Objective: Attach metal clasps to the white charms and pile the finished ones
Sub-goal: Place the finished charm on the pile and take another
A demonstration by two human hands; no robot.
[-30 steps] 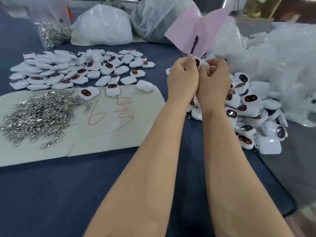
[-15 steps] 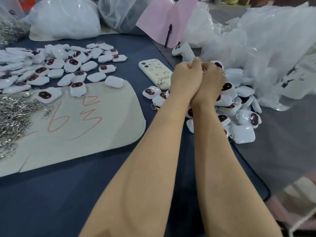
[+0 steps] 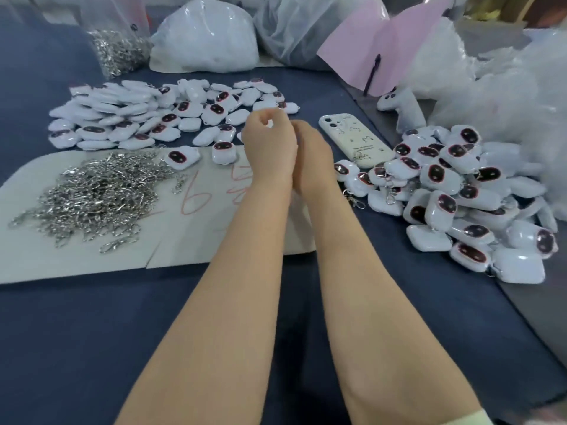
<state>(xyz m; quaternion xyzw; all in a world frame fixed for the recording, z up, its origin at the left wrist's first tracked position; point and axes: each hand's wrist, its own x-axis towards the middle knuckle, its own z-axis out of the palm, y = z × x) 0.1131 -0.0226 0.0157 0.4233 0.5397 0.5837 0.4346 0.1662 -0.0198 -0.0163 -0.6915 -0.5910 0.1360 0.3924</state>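
Comparing with half a second earlier, both hands have left the finished pile (image 3: 454, 194) at the right. They now sit further left, over the far edge of the card (image 3: 76, 262), with the phone (image 3: 356, 139) on their right rather than their left. The charm (image 3: 269, 123) in work shows only as a small white patch inside the curled fingers of the left hand (image 3: 270, 142); its face and any clasp on it are hidden. The left hand grips it with thumb and fingers folded tight. The right hand (image 3: 313, 151) presses against the left, back toward the camera, and whether its fingers hold anything cannot be told. Beyond the hands lie the loose charms (image 3: 129, 118), white cushions spread flat on the blue cloth (image 3: 92, 348), some showing dark red-rimmed oval faces. Two more rest on the card's far edge, just left of the hands. The finished pile is heaped right of the phone, with silver clasps visible at its near left edge. A heap of clasps (image 3: 98, 194) lies on the card's left part, well apart from the hands. A clear bag (image 3: 118, 53) of clasps stands at far left, and a pink sheet (image 3: 383, 50) at far right.
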